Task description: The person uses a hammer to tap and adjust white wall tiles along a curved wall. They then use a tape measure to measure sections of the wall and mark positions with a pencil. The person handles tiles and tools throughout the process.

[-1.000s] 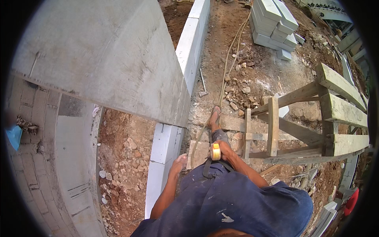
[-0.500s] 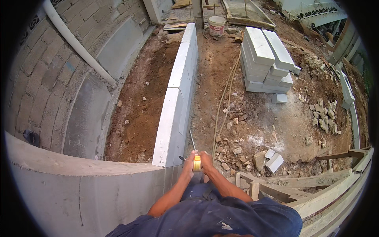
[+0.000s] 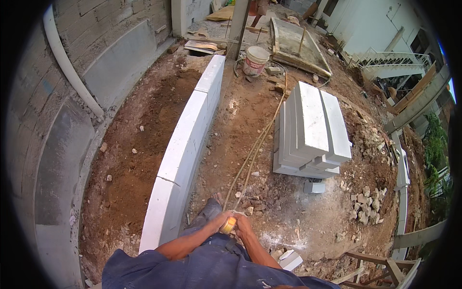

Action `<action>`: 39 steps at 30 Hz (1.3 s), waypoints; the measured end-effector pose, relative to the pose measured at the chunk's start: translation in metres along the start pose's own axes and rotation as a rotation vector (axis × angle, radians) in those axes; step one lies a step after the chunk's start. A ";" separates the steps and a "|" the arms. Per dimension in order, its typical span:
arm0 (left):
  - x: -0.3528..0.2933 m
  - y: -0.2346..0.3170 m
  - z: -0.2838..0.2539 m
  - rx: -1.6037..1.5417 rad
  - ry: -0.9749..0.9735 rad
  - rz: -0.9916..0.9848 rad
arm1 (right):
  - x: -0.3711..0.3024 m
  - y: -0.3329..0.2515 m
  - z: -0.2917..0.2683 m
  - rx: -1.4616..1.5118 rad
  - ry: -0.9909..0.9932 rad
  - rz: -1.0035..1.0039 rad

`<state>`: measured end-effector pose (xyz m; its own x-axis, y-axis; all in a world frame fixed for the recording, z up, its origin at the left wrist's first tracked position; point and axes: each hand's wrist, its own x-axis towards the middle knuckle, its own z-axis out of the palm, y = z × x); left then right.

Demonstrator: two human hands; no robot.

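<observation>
Close in front of my body, my left hand [image 3: 220, 219] and my right hand [image 3: 242, 224] come together around a small yellow and orange tape measure [image 3: 228, 226]. Its casing shows between them, and fingers on both sides are closed on it. Finer detail of the grip is too small to make out. To the left of my hands runs a low wall of white blocks [image 3: 182, 139], apart from them. A thin yellowish hose [image 3: 253, 149] lies on the dirt just beyond the hands.
A stack of white blocks [image 3: 313, 125] stands right of the hose. A bucket [image 3: 255, 60] sits farther off, near a post [image 3: 237, 31]. Rubble [image 3: 369, 204] is heaped at right. Wooden boards [image 3: 380, 262] stand at lower right; a brick wall [image 3: 29, 91] rises at left.
My view has moved forward and turned, so the white wall and block stack appear nearer and lower. A foot now shows ahead of my hands. Both hands still hold the tape measure.
</observation>
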<state>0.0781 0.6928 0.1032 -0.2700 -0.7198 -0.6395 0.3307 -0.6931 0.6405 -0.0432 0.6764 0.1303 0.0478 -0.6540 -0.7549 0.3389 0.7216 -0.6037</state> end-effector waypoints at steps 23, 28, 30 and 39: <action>0.375 0.565 -0.029 -0.050 0.198 0.051 | 0.423 -0.568 0.263 -0.412 -0.276 -0.312; 0.485 0.654 -0.030 -0.098 0.208 0.280 | 0.518 -0.669 0.312 -0.447 -0.338 -0.328; 0.532 0.687 -0.038 -0.030 0.181 0.271 | 0.560 -0.705 0.323 -0.425 -0.338 -0.367; 0.756 0.909 -0.007 0.212 -0.053 0.493 | 0.698 -0.947 0.372 -0.389 -0.258 -0.511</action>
<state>0.1808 -0.4807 0.1992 -0.1762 -0.9589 -0.2222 0.2416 -0.2610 0.9346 0.0186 -0.5478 0.2707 0.2105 -0.9320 -0.2951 0.0196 0.3058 -0.9519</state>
